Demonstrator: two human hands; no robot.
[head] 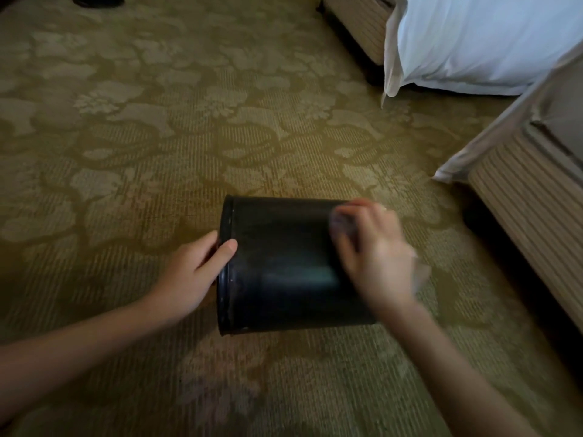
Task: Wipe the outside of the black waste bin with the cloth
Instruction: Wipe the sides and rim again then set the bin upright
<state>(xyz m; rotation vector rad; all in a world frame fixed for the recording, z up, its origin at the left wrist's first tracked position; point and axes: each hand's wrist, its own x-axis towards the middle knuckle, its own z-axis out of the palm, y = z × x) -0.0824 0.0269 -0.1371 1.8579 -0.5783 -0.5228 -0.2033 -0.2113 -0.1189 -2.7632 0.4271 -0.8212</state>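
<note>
Only the head view here, so we take everything off the black waste bin (284, 263). It's lying on its side on the patterned olive carpet (142, 137), open rim pointing left and base pointing right.

Our left hand (189, 275) is at the bin's rim end. The thumb (227, 249) is hooked over the rim onto the outer wall, and the other fingers wrap round the lip, so it's got a proper grip on the edge.

Our right hand (375, 257) is on top of the bin's wall near the base end, and it's badly smeared with motion blur. The fingers look bent down toward the wall, but honestly we can't tell if they're pinching anything or just pressing. A pale smudge off that hand's right edge may be the cloth (421, 274), but it's too blurry to call.

Past the bin, up and to the right, there's white bedding (489, 39) hanging off a bed. Closer on the bin's right is a striped bed base (530, 200) with a pale sheet corner draped over it.
</note>
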